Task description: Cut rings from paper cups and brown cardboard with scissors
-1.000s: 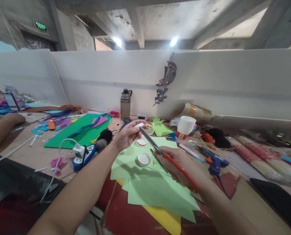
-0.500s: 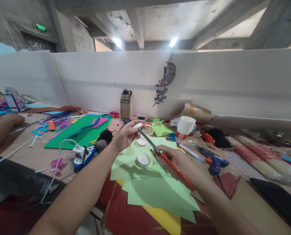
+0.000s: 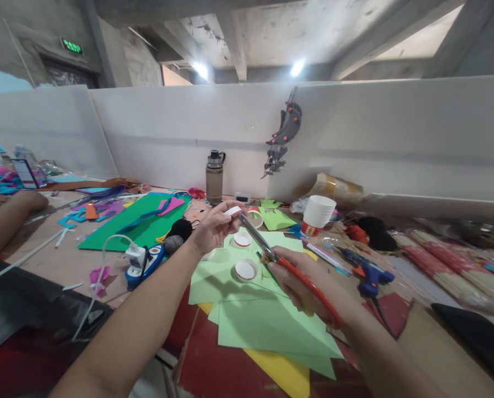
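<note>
Between the fingertips of my left hand (image 3: 211,228) is a small white paper piece (image 3: 232,211) with a red edge. My right hand (image 3: 292,271) grips scissors (image 3: 308,281) with red handles, their blades pointing up and left, the tips close to the piece. Whether the tips touch it, I cannot tell. Beneath both hands lie light green paper sheets (image 3: 267,326). On them rest a round white cup bottom (image 3: 245,271) with a red rim and another cup bottom (image 3: 242,239) farther back. A curved red-and-white cup strip (image 3: 256,214) sits just behind the blades.
A paper cup stack (image 3: 318,213) stands at the back right, with a blue glue gun (image 3: 371,276) nearer. A bottle (image 3: 214,177) stands by the white partition. Left are a power strip (image 3: 145,268) and green sheet (image 3: 109,235). Another person's hand (image 3: 29,203) rests far left.
The scissors have turned slightly in my right hand, so more of the red handle shows. The white piece in my left hand now shows more of its face.
</note>
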### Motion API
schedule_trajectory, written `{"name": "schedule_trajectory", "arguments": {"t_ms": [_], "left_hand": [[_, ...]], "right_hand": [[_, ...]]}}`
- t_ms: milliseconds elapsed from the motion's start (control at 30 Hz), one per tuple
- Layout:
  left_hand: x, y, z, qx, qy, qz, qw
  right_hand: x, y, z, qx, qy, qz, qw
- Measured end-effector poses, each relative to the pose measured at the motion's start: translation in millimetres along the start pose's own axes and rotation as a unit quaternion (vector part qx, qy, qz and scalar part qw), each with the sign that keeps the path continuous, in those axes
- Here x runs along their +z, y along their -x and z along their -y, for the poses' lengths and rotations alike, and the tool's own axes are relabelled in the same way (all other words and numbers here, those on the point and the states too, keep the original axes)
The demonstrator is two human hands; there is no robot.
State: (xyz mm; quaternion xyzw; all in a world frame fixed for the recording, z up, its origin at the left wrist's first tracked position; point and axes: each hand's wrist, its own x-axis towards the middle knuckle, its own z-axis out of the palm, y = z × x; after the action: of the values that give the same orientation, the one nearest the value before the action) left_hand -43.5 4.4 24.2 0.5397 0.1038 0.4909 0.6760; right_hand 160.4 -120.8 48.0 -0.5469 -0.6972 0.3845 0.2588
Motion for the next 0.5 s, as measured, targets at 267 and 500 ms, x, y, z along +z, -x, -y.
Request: {"name": "schedule_trajectory", "arguments": {"t_ms": [267,500], "left_hand": [[-3.4,-0.8,3.2,-0.012,-0.004,0.013,1.0],[-4.6,-1.1,3.5,-0.017,-0.014,0.022,1.0]], "right_hand": [[1.3,-2.6,-0.3,0.026,-0.041,0.01,0.999],[1.7,-2.8,-1.1,0.033,-0.057,0.016,0.998]]}}
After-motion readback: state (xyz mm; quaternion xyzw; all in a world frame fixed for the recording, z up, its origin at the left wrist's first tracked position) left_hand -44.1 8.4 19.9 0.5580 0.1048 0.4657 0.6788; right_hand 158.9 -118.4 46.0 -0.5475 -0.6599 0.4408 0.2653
